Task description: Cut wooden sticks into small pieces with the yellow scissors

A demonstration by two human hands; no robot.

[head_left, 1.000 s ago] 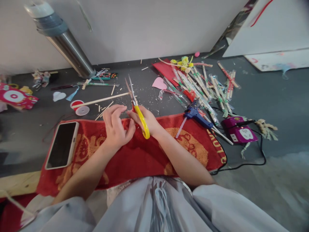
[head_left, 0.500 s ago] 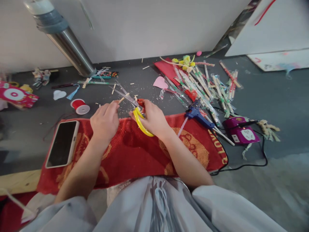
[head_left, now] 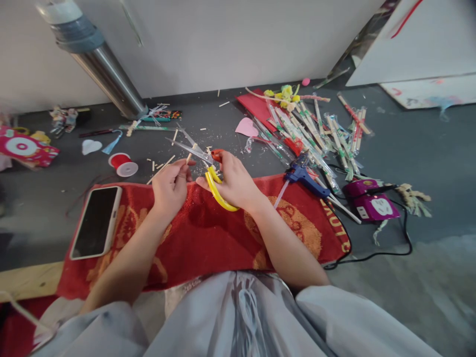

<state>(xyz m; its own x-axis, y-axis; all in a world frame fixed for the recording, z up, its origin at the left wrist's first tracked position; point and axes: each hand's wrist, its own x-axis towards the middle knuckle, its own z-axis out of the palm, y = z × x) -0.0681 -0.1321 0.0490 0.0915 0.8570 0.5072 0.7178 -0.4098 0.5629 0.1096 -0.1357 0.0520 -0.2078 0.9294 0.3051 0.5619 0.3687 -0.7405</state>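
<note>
My right hand (head_left: 236, 179) is closed around the yellow handle of a pair of scissors (head_left: 220, 194), whose blades stand apart and point to the upper left. Between the fingertips of my left hand (head_left: 171, 186) is a short thin wooden stick (head_left: 191, 154), its upper end at the scissor blades. Whether the blades touch it I cannot tell. Small cut pieces of stick (head_left: 153, 164) and pale crumbs lie on the dark tabletop around the hands. A longer stick (head_left: 161, 169) lies just beyond my left hand. Both wrists are over a red towel (head_left: 201, 233).
Left of the hands are a phone (head_left: 95, 222), a spool of red thread (head_left: 124, 164) and a steel flask (head_left: 111, 79). To the right lie a blue glue gun (head_left: 307, 179), several wrapped chopsticks (head_left: 303, 131), a pink paper heart (head_left: 246, 127) and a purple power socket (head_left: 372, 201) with a black cable.
My left hand has shifted slightly right and turned, so the stick in it now points more steeply up. A longer stick and small pieces beside that hand have come into view. The scissors have barely moved.
</note>
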